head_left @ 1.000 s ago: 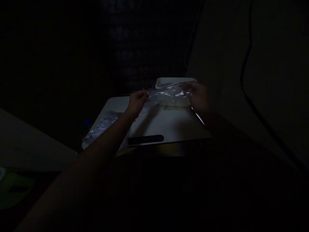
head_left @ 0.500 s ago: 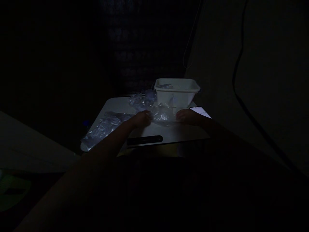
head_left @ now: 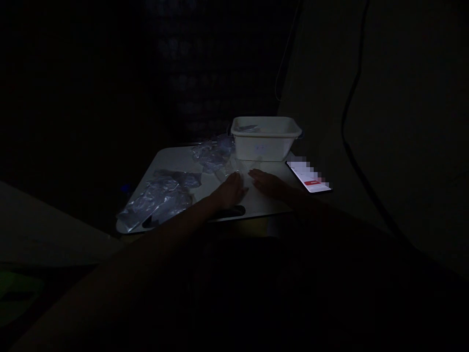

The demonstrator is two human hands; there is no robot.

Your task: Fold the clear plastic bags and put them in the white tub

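A clear plastic bag point(head_left: 230, 169) lies flat on the white table, just past my fingertips. My left hand point(head_left: 231, 189) rests at the bag's near edge, its thumb apart from the other fingers. To the right, my right hand point(head_left: 266, 183) lies low over the table with its fingers stretched out flat toward the bag. The dim light blurs where the bag ends near my palms. Crumpled clear bags point(head_left: 157, 198) are heaped at the table's left side, and another crumpled bag point(head_left: 208, 154) sits farther back.
A white plastic tub point(head_left: 262, 147) stands at the back of the small table point(head_left: 176, 157), with some clear plastic inside. A lit phone point(head_left: 306, 176) lies at the right edge. A dark cable point(head_left: 344, 122) hangs down the right wall. Surroundings are very dark.
Both hands have come closer together and nearer to me. The bag that was puffed up between them now lies flatter. More of the phone shows, as the right arm no longer covers it.
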